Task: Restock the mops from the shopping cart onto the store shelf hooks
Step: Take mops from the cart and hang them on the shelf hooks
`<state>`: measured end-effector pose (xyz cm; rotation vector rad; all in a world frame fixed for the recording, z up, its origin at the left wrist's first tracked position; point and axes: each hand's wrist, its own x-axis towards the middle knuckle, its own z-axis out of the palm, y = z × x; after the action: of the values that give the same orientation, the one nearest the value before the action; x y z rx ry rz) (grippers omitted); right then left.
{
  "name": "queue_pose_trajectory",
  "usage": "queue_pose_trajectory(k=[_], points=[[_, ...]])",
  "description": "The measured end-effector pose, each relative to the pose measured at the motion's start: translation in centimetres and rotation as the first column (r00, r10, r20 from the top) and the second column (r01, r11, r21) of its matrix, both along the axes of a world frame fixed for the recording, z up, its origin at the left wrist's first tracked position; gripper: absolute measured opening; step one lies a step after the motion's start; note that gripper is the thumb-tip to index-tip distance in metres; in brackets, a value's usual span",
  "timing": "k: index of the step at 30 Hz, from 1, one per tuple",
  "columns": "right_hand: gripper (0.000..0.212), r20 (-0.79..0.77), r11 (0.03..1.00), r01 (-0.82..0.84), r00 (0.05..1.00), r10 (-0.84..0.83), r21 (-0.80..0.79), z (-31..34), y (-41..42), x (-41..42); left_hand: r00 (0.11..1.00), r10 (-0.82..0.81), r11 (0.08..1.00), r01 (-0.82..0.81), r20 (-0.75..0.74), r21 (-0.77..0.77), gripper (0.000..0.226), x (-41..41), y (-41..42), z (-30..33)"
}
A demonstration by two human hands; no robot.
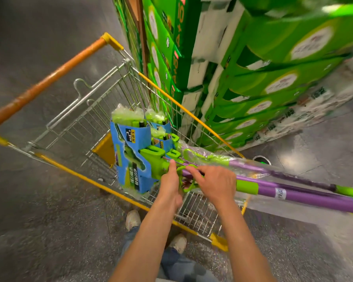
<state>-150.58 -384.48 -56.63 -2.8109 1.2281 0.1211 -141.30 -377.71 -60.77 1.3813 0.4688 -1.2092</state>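
Left hand (170,183) reaches into the shopping cart (86,127), index finger straight and pressed against the green neck of a mop (157,159); other fingers curl under, and whether they grip anything is hidden. Right hand (216,183) lies over the purple handles (293,195), fingers bent down around a green loop (186,169) at the mop's neck, seemingly pinching it. Several mops lie in the cart basket, heads toward the orange push bar (49,80), wrapped in blue cardboard sleeves (128,157) with clear plastic over the green pads. Handles stick out over the cart's far yellow rim, right of frame, partly in clear film. Cart stands on a grey speckled floor (39,210) just beside a tall stack of green-and-white packs (263,78). Two white shoes (133,219) and jeans show at the bottom, near the cart's side. Shelf hooks not in view. Frame edges blurred.
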Motion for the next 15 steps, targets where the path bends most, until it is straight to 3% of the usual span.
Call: queue_pose_trajectory(k=[4, 12, 15], points=[[0.102, 0.122, 0.998, 0.012, 0.993, -0.004, -0.063, 2.8, -0.1, 0.3, 0.998, 0.006, 1.0, -0.006, 0.064, -0.003, 0.064, 0.2, -0.3, 2.8], [0.075, 0.25, 0.99, 0.061, 0.968, -0.028, -0.127, 9.2, -1.1, -0.4, 0.967, 0.014, 0.994, 0.013, 0.254, -0.105, 0.072, -0.3, -1.0, 9.2], [0.079, 0.332, 0.985, 0.1, 0.942, -0.048, -0.141, 11.7, -1.3, -1.0, 0.949, -0.011, 0.99, 0.055, 0.315, -0.131, 0.072, -0.7, -1.1, 11.5]])
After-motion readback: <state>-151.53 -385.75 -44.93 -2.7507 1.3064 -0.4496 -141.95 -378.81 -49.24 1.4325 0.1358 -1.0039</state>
